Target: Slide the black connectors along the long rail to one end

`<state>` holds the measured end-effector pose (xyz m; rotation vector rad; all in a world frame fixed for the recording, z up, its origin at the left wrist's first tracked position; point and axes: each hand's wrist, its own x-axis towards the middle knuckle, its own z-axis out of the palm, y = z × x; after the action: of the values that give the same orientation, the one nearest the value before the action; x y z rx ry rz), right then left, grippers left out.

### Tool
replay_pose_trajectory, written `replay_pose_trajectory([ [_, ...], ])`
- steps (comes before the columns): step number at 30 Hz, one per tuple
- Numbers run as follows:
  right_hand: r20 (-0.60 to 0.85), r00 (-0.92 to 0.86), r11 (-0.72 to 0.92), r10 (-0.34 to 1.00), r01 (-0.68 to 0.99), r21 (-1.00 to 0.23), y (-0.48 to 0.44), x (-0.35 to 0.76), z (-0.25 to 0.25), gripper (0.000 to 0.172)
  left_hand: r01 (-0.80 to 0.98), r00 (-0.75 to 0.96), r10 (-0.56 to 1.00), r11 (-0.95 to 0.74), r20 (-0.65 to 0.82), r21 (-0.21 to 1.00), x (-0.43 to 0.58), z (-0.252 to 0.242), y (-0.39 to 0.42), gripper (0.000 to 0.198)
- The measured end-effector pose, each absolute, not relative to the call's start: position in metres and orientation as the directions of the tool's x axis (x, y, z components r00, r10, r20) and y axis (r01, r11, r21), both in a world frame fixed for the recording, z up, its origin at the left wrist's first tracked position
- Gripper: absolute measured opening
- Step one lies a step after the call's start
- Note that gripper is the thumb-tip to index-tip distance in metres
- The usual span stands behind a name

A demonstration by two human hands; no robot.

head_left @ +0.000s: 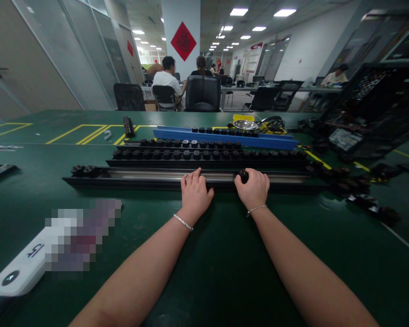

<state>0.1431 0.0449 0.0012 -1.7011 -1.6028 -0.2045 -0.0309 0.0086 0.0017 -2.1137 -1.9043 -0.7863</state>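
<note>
A long black channel rail lies across the green table in front of me, its inner floor shiny. My left hand is on the middle of its near wall, fingers hooked over the edge and thumb on my side. To the right, my right hand pinches a small black knobbed roller part at the rail's channel; whether the part touches the floor is hidden. At the rail's left end sit a few similar black parts.
Behind stand black rails filled with rollers and a blue rail. Loose roller parts lie at right. A metal bowl is at the back, a partly blurred white device at front left. People sit beyond the table.
</note>
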Motion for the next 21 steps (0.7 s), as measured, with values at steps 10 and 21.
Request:
replay_pose_trajectory([
  [10,0.592,0.224,0.075,0.774,0.896,-0.438,0.0466,0.1527,0.0019,0.030,0.962,0.032,0.866,-0.162,0.499,0.221,-0.0311,0.0027,0.0081,0.027],
  [21,0.586,0.242,0.049,0.773,0.899,-0.436,0.0459,0.1538,0.0029,0.032,0.960,0.039,0.859,-0.174,0.511,0.219,-0.0315,0.0022,0.0082,0.028],
])
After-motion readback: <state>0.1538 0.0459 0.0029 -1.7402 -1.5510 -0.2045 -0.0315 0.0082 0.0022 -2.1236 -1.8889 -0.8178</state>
